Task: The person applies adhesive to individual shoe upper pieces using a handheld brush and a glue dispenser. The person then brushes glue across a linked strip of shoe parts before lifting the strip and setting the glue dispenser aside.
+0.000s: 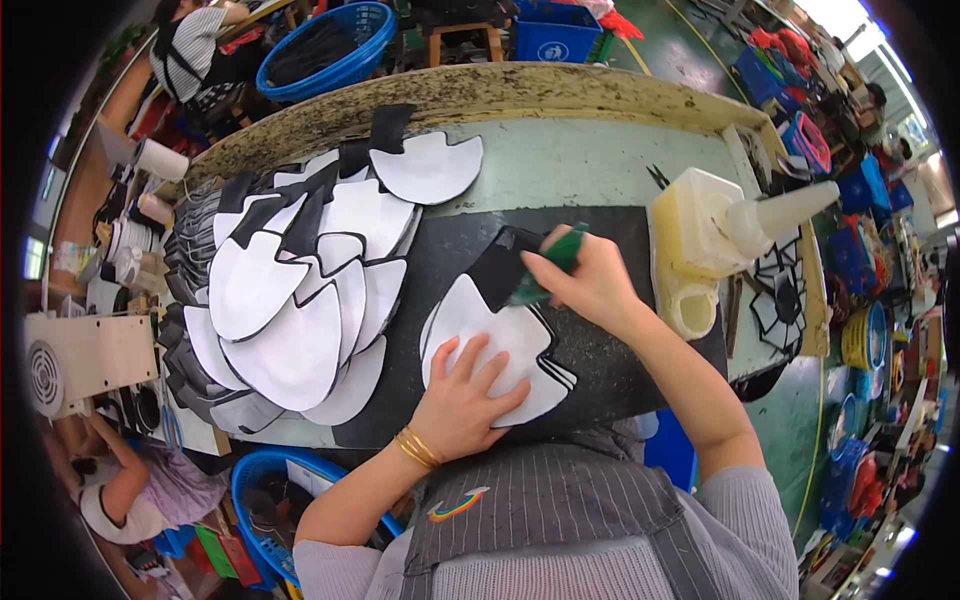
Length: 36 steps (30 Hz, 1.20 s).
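Note:
My left hand (468,390) lies with fingers spread on a small stack of white rounded fabric pieces (482,330) with dark edges, which look like shoe parts. A black strip (493,270) extends from the far end of the top piece. My right hand (592,280) is closed round a dark green flat tool (566,250), which looks like a scraper or spreader. The tool's lower edge is at the black strip; whether it touches is hard to see. Beneath the stack is a black mat (600,365) on the pale worktable (560,145).
Left of the mat lies a large overlapping pile of similar white pieces (280,345) with black strips. To the right stand a yellowish squeeze bottle (695,215) with a pale nozzle and a small cup (693,308). A worn raised edge (560,90) borders the table's far side.

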Available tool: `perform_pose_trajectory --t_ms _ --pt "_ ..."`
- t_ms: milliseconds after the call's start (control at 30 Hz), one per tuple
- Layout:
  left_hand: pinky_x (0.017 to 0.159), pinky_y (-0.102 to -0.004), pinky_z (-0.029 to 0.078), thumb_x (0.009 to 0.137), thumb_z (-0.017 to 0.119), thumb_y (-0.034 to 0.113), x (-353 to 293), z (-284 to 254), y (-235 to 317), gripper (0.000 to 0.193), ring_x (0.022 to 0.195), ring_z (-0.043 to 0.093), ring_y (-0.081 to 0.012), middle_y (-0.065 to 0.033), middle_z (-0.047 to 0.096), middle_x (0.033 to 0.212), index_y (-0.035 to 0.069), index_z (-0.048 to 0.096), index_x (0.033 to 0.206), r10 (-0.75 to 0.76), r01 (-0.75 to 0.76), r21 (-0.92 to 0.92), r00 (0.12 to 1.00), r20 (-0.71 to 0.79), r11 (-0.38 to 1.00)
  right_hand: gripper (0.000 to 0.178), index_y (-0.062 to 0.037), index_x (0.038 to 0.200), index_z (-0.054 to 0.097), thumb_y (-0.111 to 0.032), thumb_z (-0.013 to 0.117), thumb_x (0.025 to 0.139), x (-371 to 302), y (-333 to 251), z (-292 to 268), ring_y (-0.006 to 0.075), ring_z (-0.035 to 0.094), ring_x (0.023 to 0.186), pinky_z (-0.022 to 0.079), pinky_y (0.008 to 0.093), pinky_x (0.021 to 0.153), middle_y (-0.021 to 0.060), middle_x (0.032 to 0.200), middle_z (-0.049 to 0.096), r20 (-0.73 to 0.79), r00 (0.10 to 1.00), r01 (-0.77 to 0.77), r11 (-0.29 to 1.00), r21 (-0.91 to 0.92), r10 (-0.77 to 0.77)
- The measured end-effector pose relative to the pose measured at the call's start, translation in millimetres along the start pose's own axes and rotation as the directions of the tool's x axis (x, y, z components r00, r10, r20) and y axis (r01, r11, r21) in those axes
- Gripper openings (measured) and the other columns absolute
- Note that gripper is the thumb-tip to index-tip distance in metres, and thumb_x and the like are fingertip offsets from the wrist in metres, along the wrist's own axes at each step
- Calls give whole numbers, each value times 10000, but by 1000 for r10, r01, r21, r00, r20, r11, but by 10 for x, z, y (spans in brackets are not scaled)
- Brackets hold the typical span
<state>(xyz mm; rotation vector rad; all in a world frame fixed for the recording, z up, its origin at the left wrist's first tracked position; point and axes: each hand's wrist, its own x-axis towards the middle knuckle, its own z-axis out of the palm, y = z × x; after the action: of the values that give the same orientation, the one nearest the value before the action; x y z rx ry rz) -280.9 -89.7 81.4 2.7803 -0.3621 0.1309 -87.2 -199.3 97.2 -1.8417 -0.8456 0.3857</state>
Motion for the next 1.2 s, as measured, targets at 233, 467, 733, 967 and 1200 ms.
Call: perform_pose_trajectory --t_ms 233,467,733,967,1200 --pt "948 -529 239 528 733 293 17 35 41 580 1177 361 -344 -78 468 1122 248 562 1080 -10 10 13 1000 15 1000 266 32 693 535 -202 662 691 18 -53 -22 133 492 509 436 306 522 116 569 550 164 970 -180 984 -3 179" --pt "958 -527 224 513 716 185 6 -41 -5 528 1204 346 -343 -46 468 1093 254 604 1025 -9 9 -123 1000 3 992 217 -13 682 538 -180 657 752 -306 -86 -401 45 469 471 357 201 418 -5 586 533 253 930 -297 952 82 268" --pt "959 -537 214 493 672 109 11 -28 14 474 1223 327 -355 -38 476 1081 240 641 948 4 -3 -117 1000 7 993 145 -17 698 550 -66 664 772 -960 -1 -190 26 473 525 364 182 439 -3 624 545 61 997 -40 999 12 40" --pt "950 -537 224 490 684 118 70 -1 30 455 1222 327 -358 -41 479 1072 223 646 931 -9 6 -96 999 -33 995 131 -43 734 563 -55 693 727 -1044 47 -173 66 503 549 383 214 464 25 635 538 69 996 55 997 -48 -52" --pt "948 -529 223 495 678 110 54 8 15 450 1210 336 -356 -38 479 1065 210 650 934 0 -2 -121 1000 -12 993 133 -36 710 534 -26 663 739 -1085 78 -180 65 489 547 376 202 475 12 654 526 103 994 39 999 -8 -38"
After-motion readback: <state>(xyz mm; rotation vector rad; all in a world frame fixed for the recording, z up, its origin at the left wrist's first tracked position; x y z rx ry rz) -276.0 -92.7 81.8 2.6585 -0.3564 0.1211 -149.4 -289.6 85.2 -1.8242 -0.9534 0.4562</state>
